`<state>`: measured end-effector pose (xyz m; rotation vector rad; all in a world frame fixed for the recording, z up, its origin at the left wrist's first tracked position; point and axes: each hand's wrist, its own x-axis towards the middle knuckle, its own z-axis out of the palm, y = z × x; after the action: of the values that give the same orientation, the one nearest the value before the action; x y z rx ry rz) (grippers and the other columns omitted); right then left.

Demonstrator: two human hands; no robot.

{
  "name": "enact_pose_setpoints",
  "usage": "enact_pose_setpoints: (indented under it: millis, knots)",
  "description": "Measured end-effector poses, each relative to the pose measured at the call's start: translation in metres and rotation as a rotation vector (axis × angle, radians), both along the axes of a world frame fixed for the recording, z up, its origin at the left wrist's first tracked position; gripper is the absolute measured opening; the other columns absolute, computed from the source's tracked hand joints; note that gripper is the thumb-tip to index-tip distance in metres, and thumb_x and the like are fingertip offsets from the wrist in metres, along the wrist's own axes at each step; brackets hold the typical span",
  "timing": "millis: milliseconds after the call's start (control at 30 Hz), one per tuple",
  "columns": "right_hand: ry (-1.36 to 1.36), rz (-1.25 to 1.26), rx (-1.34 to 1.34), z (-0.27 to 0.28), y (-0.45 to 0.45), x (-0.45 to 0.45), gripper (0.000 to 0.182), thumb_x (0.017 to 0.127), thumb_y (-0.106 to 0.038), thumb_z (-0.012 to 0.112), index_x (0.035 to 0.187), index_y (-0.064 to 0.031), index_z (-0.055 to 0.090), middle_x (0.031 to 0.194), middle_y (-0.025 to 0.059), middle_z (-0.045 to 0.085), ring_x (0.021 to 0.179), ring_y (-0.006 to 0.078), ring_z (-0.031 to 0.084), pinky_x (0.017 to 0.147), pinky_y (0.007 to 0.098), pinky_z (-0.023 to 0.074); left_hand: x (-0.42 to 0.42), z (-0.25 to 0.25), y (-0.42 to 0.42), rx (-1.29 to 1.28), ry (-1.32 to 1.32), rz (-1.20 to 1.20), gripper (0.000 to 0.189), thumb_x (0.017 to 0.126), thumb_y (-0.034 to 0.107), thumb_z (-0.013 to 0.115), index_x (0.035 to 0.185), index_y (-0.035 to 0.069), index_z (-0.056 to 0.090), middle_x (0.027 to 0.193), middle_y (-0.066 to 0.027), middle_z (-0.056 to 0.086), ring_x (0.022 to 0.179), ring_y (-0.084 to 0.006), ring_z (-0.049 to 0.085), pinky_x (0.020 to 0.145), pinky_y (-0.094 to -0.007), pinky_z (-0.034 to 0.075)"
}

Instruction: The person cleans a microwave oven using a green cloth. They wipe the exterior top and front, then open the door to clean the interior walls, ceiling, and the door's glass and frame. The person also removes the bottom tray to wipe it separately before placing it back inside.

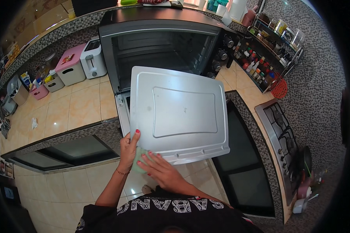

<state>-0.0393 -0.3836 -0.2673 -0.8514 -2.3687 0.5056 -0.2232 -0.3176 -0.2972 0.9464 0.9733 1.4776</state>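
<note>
A silver metal oven tray (185, 112) is held up in front of the toaster oven, tilted. My left hand (129, 150) grips its lower left corner, thumb on the face and fingers behind. With my right hand (160, 167) I press a light green cloth (140, 160) against the tray's lower left edge, fingers spread over it. Behind the tray, the black countertop oven (163, 23) has its door down, and its dark interior shows above the tray's top edge. Part of the lowered door (122, 113) is visible left of the tray.
Left of the oven stand a white toaster (93, 59), a bin with a pink lid (71, 59) and small baskets on the tiled counter (84, 102). To the right are a rack of bottles (259, 68) and a gas stove (280, 139). A crumpled white tissue (34, 123) lies far left.
</note>
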Motion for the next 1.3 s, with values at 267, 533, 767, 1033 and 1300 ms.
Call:
enact_pose_setpoints:
  millis: [267, 533, 767, 1033, 1300]
  knots:
    - [-0.04, -0.137, 0.218, 0.016, 0.087, 0.006, 0.055, 0.091, -0.001, 0.051, 0.144, -0.0114, 0.041, 0.149, 0.0141, 0.04, 0.139, 0.0346, 0.035, 0.114, 0.0497, 0.0267, -0.005, -0.007, -0.014, -0.054, -0.032, 0.041, 0.028, 0.1, 0.026, 0.056, 0.1, 0.0, 0.067, 0.087, 0.0045, 0.063, 0.078, -0.001, 0.051, 0.07, -0.019, 0.043]
    - [-0.008, 0.142, 0.054, 0.028, 0.087, -0.037, 0.064, 0.086, 0.01, 0.041, 0.147, -0.0111, 0.037, 0.154, 0.0138, 0.032, 0.144, 0.0355, 0.025, 0.118, 0.0492, 0.0156, -0.014, 0.01, -0.034, -0.052, 0.084, -0.02, 0.022, 0.096, 0.017, 0.062, 0.104, -0.003, 0.067, 0.089, -0.001, 0.068, 0.076, -0.0046, 0.058, 0.068, -0.0219, 0.048]
    - [0.221, -0.317, 0.301, 0.051, 0.204, -0.035, 0.053, 0.095, 0.0, 0.036, 0.147, -0.0093, 0.036, 0.153, 0.0176, 0.031, 0.145, 0.0362, 0.02, 0.118, 0.0489, 0.0098, -0.009, 0.02, -0.043, -0.06, 0.102, -0.061, 0.022, 0.094, 0.016, 0.063, 0.102, -0.004, 0.067, 0.088, -0.0029, 0.068, 0.075, -0.0055, 0.059, 0.067, -0.0213, 0.049]
    - [0.203, -0.122, 0.304, 0.047, 0.195, -0.061, 0.06, 0.085, 0.009, 0.038, 0.144, -0.0043, 0.038, 0.15, 0.019, 0.036, 0.143, 0.0354, 0.027, 0.118, 0.0483, 0.0163, -0.017, 0.015, -0.043, -0.072, 0.049, -0.015, 0.022, 0.095, 0.017, 0.062, 0.103, -0.003, 0.067, 0.089, -0.0009, 0.067, 0.075, -0.0046, 0.057, 0.067, -0.0202, 0.046]
    - [0.33, -0.823, 0.161, -0.041, 0.226, 0.143, 0.042, 0.099, -0.005, 0.033, 0.14, -0.0013, 0.042, 0.139, 0.0216, 0.049, 0.129, 0.0376, 0.046, 0.111, 0.0403, 0.0317, -0.045, 0.007, -0.047, -0.08, 0.054, 0.065, 0.025, 0.094, 0.018, 0.063, 0.109, -0.003, 0.065, 0.094, -0.0033, 0.068, 0.079, -0.0065, 0.06, 0.072, -0.022, 0.049]
